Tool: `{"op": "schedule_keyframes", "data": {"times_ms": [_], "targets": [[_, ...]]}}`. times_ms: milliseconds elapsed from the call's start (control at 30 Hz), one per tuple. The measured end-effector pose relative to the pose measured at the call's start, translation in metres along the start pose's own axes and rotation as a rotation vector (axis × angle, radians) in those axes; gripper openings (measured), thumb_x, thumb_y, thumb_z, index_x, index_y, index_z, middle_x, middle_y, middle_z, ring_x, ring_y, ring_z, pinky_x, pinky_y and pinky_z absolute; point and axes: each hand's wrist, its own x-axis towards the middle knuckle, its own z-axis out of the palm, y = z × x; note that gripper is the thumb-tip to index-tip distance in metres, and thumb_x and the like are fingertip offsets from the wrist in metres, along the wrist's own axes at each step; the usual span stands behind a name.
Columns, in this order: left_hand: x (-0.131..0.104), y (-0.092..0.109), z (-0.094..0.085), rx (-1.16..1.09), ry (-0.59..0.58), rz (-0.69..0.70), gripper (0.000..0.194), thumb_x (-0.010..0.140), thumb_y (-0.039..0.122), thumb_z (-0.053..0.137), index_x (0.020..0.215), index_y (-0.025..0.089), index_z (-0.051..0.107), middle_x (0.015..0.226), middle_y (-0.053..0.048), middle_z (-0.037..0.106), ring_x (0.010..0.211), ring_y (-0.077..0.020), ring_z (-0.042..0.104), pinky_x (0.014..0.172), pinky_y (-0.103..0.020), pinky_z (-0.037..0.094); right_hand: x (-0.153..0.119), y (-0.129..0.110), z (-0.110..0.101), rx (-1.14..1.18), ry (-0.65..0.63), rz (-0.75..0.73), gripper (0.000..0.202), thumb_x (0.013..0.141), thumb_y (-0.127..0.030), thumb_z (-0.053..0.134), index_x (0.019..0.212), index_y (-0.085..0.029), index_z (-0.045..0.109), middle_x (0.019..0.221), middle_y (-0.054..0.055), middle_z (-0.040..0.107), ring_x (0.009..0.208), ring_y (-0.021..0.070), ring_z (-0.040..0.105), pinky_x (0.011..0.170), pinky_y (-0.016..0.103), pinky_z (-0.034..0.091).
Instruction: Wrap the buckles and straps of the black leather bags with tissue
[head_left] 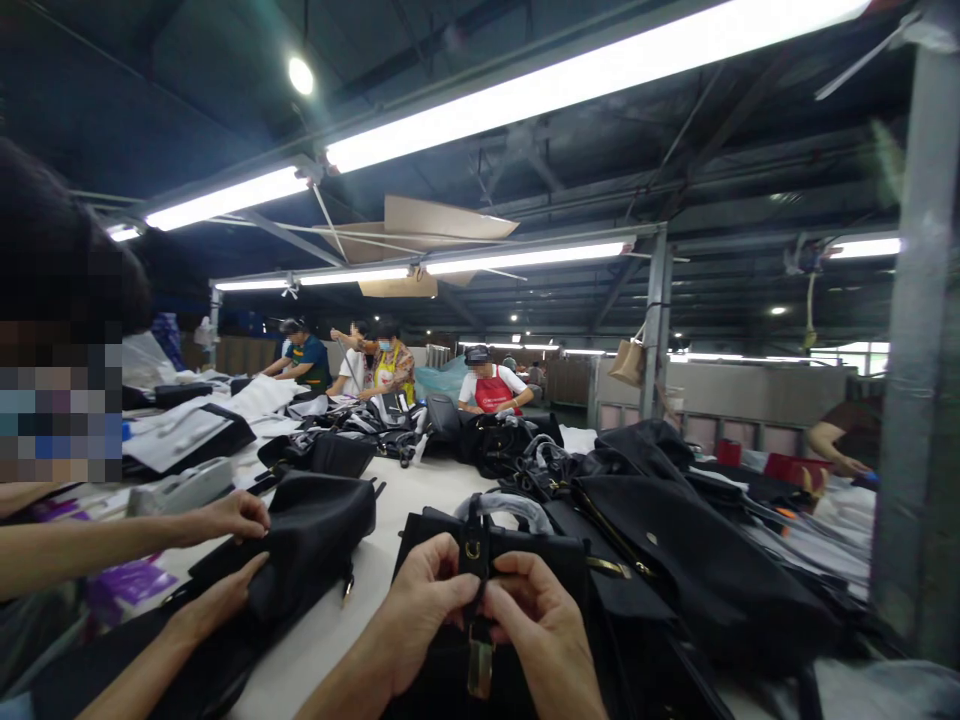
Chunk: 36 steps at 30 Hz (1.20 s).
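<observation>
A black leather handbag (562,556) stands upright in front of me, its top handle wrapped in grey padding (523,505). Down its middle runs a narrow black strap (473,525) with a small gold D-shaped ring, and below it sits a gold clasp (480,668). From the left, my left hand (425,610) pinches the strap between thumb and fingers, just under the ring. My right hand (536,620) is closed on the strap's other side, fingertips almost meeting those of the left. Fingers cover the strap's lower part.
At left, a co-worker's hands (225,560) rest on another black bag (319,530). Black bags (697,560) pile up at right, beside a grey metal post (911,350). More bags and white wrapping (262,395) lie farther along the pale table (405,480), where other people work.
</observation>
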Motion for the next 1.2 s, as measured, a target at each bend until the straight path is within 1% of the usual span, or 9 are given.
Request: {"op": "schedule_keyframes", "data": {"times_ms": [167,233,400,567,667,800,933,1067,1200], "targets": [[-0.009,0.008,-0.001,-0.271,-0.105,-0.165,0.034,0.053,0.007,0.073,0.084,0.015,0.060,0.077,0.000,0.064,0.064,-0.0139,0.062,0.065,-0.029,0.050,0.001,0.004,0.000,0.008,-0.021,-0.090,0.021,0.070,-0.024,0.068,0.082,-0.022,0.051,0.059,-0.008,0.056,0.054,0.0122,0.053,0.052,0.023,0.042],[-0.010,0.012,-0.008,-0.309,-0.070,-0.194,0.041,0.049,0.004,0.073,0.087,0.015,0.060,0.081,-0.001,0.065,0.068,-0.0136,0.062,0.067,-0.028,0.050,0.000,0.007,-0.002,-0.085,-0.046,-0.131,0.017,0.072,-0.023,0.066,0.075,-0.023,0.049,0.060,-0.007,0.053,0.056,0.0119,0.050,0.053,0.023,0.041],[-0.013,0.008,-0.024,0.017,0.191,0.154,0.025,0.069,0.016,0.069,0.091,0.019,0.058,0.077,0.002,0.061,0.068,-0.0101,0.056,0.065,-0.022,0.045,0.001,0.011,-0.007,-0.116,-0.045,-0.134,0.021,0.073,-0.025,0.066,0.067,-0.023,0.046,0.060,-0.008,0.045,0.055,0.0112,0.043,0.053,0.023,0.039],[-0.028,-0.014,-0.020,0.668,0.126,0.689,0.032,0.079,0.007,0.053,0.107,0.024,0.056,0.110,-0.005,0.056,0.093,-0.0178,0.058,0.082,-0.029,0.049,0.004,0.005,-0.007,0.022,-0.087,-0.069,0.027,0.069,-0.031,0.072,0.066,-0.022,0.046,0.060,-0.008,0.046,0.054,0.0110,0.048,0.053,0.023,0.044],[-0.024,-0.022,-0.019,0.925,0.120,0.842,0.027,0.085,0.005,0.049,0.102,0.023,0.057,0.101,-0.006,0.058,0.091,-0.0181,0.059,0.079,-0.028,0.050,0.003,0.002,-0.007,0.068,-0.082,-0.064,0.030,0.065,-0.030,0.076,0.066,-0.021,0.047,0.059,-0.008,0.050,0.053,0.0104,0.050,0.053,0.022,0.044],[-0.013,-0.006,-0.020,1.078,-0.051,0.815,0.025,0.093,0.009,0.039,0.076,0.020,0.053,0.082,-0.004,0.058,0.073,-0.0146,0.058,0.063,-0.023,0.047,0.002,0.000,-0.010,0.136,-0.064,-0.054,0.035,0.061,-0.031,0.081,0.066,-0.021,0.048,0.057,-0.008,0.052,0.051,0.0093,0.050,0.051,0.022,0.046],[-0.018,0.014,-0.018,1.208,-0.109,0.802,0.021,0.087,0.005,0.040,0.083,0.022,0.053,0.091,-0.006,0.064,0.083,-0.0186,0.061,0.074,-0.028,0.049,0.002,-0.003,-0.014,0.240,-0.082,-0.014,0.041,0.059,-0.038,0.085,0.068,-0.021,0.049,0.059,-0.007,0.056,0.051,0.0096,0.053,0.051,0.022,0.048],[-0.021,0.006,-0.018,1.213,-0.093,0.859,0.035,0.071,0.001,0.049,0.099,0.022,0.052,0.096,-0.006,0.066,0.087,-0.0205,0.063,0.078,-0.028,0.049,0.003,-0.003,-0.016,0.361,-0.064,0.004,0.045,0.055,-0.038,0.089,0.066,-0.020,0.049,0.057,-0.008,0.057,0.048,0.0075,0.052,0.050,0.021,0.047],[-0.010,-0.008,-0.020,1.234,-0.049,0.890,0.019,0.086,0.008,0.043,0.080,0.022,0.053,0.071,-0.002,0.063,0.064,-0.0154,0.061,0.056,-0.024,0.042,0.002,-0.002,-0.016,0.425,-0.087,-0.005,0.045,0.056,-0.036,0.089,0.065,-0.019,0.049,0.057,-0.007,0.057,0.047,0.0074,0.053,0.050,0.020,0.046]]}}
